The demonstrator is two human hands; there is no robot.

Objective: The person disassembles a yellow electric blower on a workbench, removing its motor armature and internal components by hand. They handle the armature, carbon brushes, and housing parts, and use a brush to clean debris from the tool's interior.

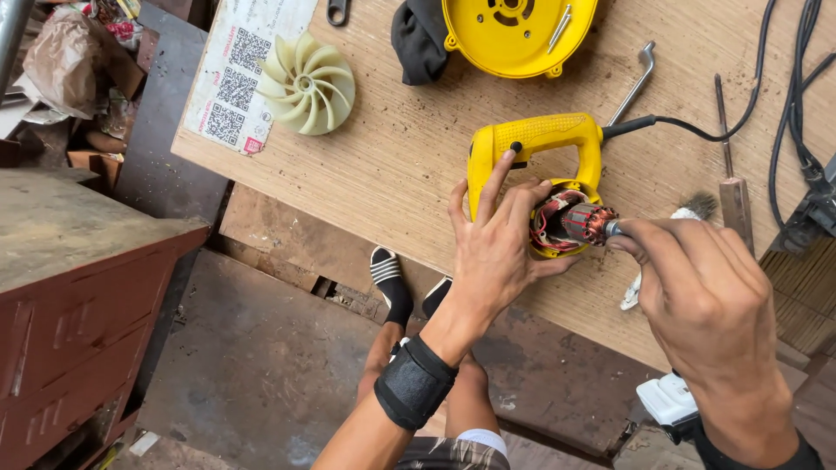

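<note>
A yellow power tool body (pixel 538 141) with a handle and black cord lies on the wooden table (pixel 392 165). My left hand (pixel 495 248) rests on its open housing, fingers spread against the yellow shell. My right hand (pixel 697 296) pinches the shaft end of the copper-wound motor armature (pixel 575 222), which sits partly inside the housing. A black wrist strap (pixel 414 383) wraps my left forearm.
A pale plastic fan wheel (pixel 307 83) lies on a printed sheet at the table's left end. A yellow round cover (pixel 519 33) and dark cloth (pixel 420 39) sit at the back. A hex key (pixel 634 87), chisel (pixel 731 178), brush (pixel 697 207) and black cables (pixel 788 104) lie right. A red-brown cabinet (pixel 78 296) stands left.
</note>
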